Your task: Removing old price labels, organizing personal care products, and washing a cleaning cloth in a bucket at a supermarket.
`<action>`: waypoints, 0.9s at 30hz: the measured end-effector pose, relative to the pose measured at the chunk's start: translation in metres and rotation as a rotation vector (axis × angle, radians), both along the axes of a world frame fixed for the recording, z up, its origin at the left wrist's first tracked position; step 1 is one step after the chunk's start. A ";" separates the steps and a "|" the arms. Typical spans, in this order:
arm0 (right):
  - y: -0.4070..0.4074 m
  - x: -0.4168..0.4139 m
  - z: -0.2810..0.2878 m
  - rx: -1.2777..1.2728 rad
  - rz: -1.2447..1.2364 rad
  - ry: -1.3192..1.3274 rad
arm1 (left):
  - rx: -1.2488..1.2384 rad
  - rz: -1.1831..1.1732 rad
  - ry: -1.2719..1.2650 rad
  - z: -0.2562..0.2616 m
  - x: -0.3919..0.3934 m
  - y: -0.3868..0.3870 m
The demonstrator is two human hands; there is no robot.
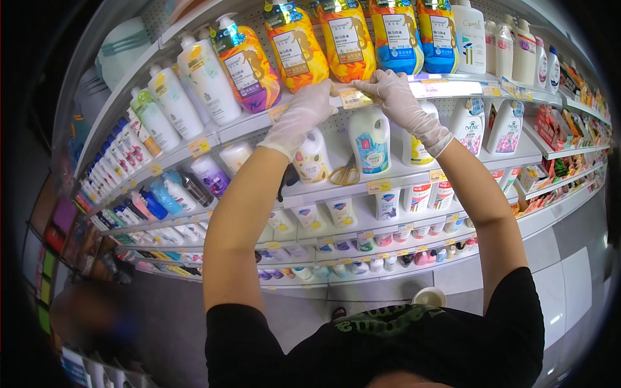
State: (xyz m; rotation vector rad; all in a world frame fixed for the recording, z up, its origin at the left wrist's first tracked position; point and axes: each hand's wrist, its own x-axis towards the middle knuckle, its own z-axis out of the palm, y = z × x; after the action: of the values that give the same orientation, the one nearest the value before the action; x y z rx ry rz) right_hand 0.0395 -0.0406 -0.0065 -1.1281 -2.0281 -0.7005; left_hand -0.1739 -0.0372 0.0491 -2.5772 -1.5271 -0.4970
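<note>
Both my hands wear thin whitish gloves and are raised to the front edge of the upper shelf. My left hand is at the shelf edge, just below an orange and yellow body wash bottle; its fingers are bent, and whether they grip anything is unclear. My right hand has its fingertips by a yellow price label on that edge, under another orange bottle and a yellow and blue one. On the shelf below, scissors with yellow handles lie between a white jug-shaped bottle and a white and teal one.
White pump bottles line the upper shelf at left. Lower shelves hold many tubes and bottles. Boxed goods fill the shelves at right. A pale bucket stands on the floor near my body. A blurred shape is at lower left.
</note>
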 end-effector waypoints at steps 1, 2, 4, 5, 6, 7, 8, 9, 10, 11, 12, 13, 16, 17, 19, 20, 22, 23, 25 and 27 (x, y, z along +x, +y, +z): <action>0.001 0.000 0.000 -0.011 0.005 0.012 | 0.001 0.001 0.002 0.001 0.001 -0.002; 0.002 0.000 -0.001 -0.022 0.011 0.024 | -0.007 0.013 0.008 0.002 0.001 -0.003; 0.013 0.004 -0.004 -0.018 0.088 0.164 | -0.011 0.021 0.012 0.002 0.003 -0.003; 0.017 0.008 -0.007 -0.015 0.166 0.304 | -0.012 0.007 0.014 0.003 0.005 -0.001; 0.016 0.007 -0.005 -0.018 0.170 0.303 | -0.016 -0.001 0.017 0.003 0.003 -0.002; 0.015 0.008 -0.004 -0.064 0.186 0.291 | -0.018 0.003 0.016 0.003 0.002 -0.002; 0.015 0.007 -0.003 -0.110 0.201 0.278 | -0.005 0.005 0.019 0.001 0.002 -0.002; 0.015 0.007 -0.002 -0.111 0.200 0.278 | 0.010 0.004 0.022 0.001 0.002 -0.002; 0.015 0.007 -0.002 -0.080 0.187 0.251 | 0.009 0.003 0.022 0.000 0.003 -0.003; 0.015 0.007 -0.002 -0.049 0.174 0.222 | 0.016 0.006 0.013 -0.001 0.003 -0.003; 0.014 0.006 -0.001 -0.052 0.175 0.221 | 0.022 0.010 0.003 -0.002 0.003 -0.002; 0.013 0.005 -0.001 -0.042 0.160 0.200 | 0.019 0.012 0.001 -0.003 0.002 -0.002; 0.012 0.004 0.001 -0.045 0.124 0.162 | 0.043 0.000 -0.010 -0.005 0.001 -0.001; 0.012 0.004 0.001 -0.052 0.102 0.147 | 0.045 0.016 -0.010 -0.006 0.001 -0.001; 0.014 0.006 0.000 -0.047 0.104 0.149 | 0.043 0.028 -0.013 -0.006 0.002 0.000; 0.014 0.007 -0.001 -0.037 0.107 0.154 | 0.052 0.019 -0.007 -0.007 0.003 0.000; 0.014 0.006 -0.001 -0.044 0.129 0.156 | 0.059 0.010 -0.001 -0.008 0.001 0.002; 0.015 0.006 -0.001 -0.047 0.152 0.159 | 0.064 0.011 -0.008 -0.008 0.000 0.002; 0.017 0.006 -0.003 -0.037 0.165 0.176 | 0.068 0.008 -0.016 -0.009 -0.001 0.003; 0.019 0.006 -0.004 -0.025 0.182 0.194 | 0.081 -0.004 -0.026 -0.010 -0.003 0.004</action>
State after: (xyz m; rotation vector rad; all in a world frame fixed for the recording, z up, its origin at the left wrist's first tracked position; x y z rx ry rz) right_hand 0.0456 -0.0215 -0.0102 -0.9713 -1.9482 -0.4575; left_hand -0.1765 -0.0330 0.0387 -2.5229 -1.4778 -0.5824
